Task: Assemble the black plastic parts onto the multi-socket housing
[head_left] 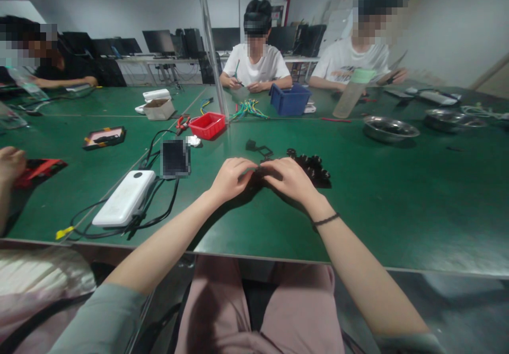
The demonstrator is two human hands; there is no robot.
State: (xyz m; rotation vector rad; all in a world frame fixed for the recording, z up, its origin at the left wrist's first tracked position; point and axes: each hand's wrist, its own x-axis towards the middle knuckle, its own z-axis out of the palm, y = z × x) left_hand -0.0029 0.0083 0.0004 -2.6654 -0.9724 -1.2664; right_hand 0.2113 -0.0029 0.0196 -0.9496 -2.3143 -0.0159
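Observation:
My left hand (234,178) and my right hand (289,178) meet fingertip to fingertip over the green table (254,224). Between them they pinch a small dark part (258,169), mostly covered by my fingers, so its kind does not show. Just right of my right hand lies a cluster of small black parts with shiny round pieces (316,167). Beyond my fingertips a black frame-shaped piece (264,151) rests on the tabletop, with a small dark block (250,145) beside it.
To the left lie a white power bank (125,197) with black cables and a dark-screened device (175,158). Farther back stand a red tray (207,125), a blue bin (290,99), a bottle (352,97) and a metal bowl (390,129). Several people sit around the table.

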